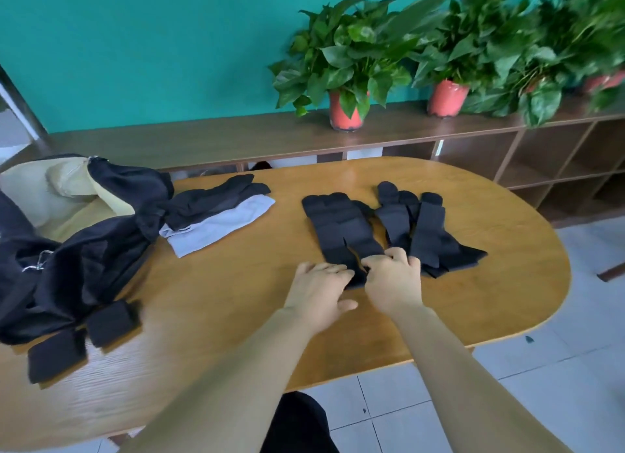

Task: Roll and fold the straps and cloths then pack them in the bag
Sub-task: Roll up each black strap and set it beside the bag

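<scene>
On the wooden bench (pixel 236 283), the right hand (pixel 394 282) pinches the near end of a long black fabric strap (pixel 341 222) while the left hand (pixel 319 290) presses it flat-fingered (soft, limp, probably best rolled from here).

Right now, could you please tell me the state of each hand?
Left hand: open, fingers flat on the near end of the black strap.
Right hand: closed, pinching the same strap's near end.
</scene>
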Demonstrator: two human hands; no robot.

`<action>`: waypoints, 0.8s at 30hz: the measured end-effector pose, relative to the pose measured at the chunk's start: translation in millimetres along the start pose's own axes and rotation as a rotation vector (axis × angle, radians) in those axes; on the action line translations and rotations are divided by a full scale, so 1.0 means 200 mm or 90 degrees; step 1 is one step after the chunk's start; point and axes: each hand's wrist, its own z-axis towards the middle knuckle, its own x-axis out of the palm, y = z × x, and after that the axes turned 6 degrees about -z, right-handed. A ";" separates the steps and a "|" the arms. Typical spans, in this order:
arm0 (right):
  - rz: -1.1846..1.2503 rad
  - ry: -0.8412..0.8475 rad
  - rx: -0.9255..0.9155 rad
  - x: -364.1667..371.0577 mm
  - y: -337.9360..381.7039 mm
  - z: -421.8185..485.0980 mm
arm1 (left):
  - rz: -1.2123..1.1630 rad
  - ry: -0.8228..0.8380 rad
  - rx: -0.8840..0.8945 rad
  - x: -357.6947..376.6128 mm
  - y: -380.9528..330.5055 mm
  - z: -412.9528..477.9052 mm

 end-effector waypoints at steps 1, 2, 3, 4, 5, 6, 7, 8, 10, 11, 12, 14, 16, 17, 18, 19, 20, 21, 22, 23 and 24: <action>-0.011 0.012 -0.011 0.02 0.00 0.00 | 0.014 0.005 0.007 0.02 -0.01 0.02; -0.020 0.019 -0.018 0.03 -0.01 0.00 | 0.027 0.002 0.015 0.05 -0.01 0.03; -0.033 0.019 -0.021 0.04 -0.01 0.00 | 0.037 -0.007 0.022 0.07 -0.01 0.04; -0.044 0.015 -0.020 0.05 -0.01 0.00 | 0.044 -0.023 0.024 0.09 0.00 0.05; -0.053 0.009 -0.018 0.05 -0.01 0.01 | 0.046 -0.043 0.022 0.11 0.01 0.05; -0.057 0.007 -0.014 0.06 -0.01 0.01 | 0.046 -0.061 0.018 0.12 0.02 0.06; -0.062 0.007 -0.011 0.06 -0.01 0.01 | 0.046 -0.075 0.012 0.13 0.03 0.06; -0.067 0.008 -0.010 0.06 -0.01 0.02 | 0.047 -0.088 0.009 0.13 0.04 0.05; -0.077 0.004 -0.011 0.06 -0.01 0.02 | 0.048 -0.105 0.005 0.13 0.07 0.03; -0.079 0.000 -0.013 0.06 -0.01 0.02 | 0.046 -0.106 0.005 0.12 0.08 0.00; -0.079 -0.003 -0.013 0.06 -0.01 0.02 | 0.042 -0.106 0.006 0.12 0.09 -0.03; -0.072 0.001 -0.009 0.06 -0.01 0.02 | 0.035 -0.108 0.012 0.11 0.12 -0.12; -0.064 0.016 -0.004 0.06 0.00 0.02 | 0.040 -0.108 0.021 0.10 0.16 -0.23; -0.064 0.024 -0.002 0.05 0.00 0.02 | 0.036 -0.114 0.026 0.11 0.18 -0.28; -0.066 0.030 -0.001 0.05 0.00 0.02 | 0.025 -0.121 0.030 0.11 0.21 -0.33; -0.069 0.035 0.000 0.05 0.01 0.01 | 0.021 -0.122 0.034 0.11 0.23 -0.37; -0.073 0.040 0.001 0.04 0.01 0.01 | 0.023 -0.122 0.032 0.11 0.26 -0.42; -0.075 0.046 0.004 0.04 0.02 0.01 | 0.030 -0.123 0.028 0.11 0.29 -0.45; -0.074 0.051 0.007 0.03 0.03 0.01 | 0.037 -0.122 0.021 0.10 0.32 -0.49; -0.075 0.054 0.009 0.02 0.04 0.00 | 0.041 -0.122 0.013 0.09 0.34 -0.51; -0.077 0.056 0.008 0.01 0.06 0.00 | 0.045 -0.119 0.005 0.07 0.36 -0.54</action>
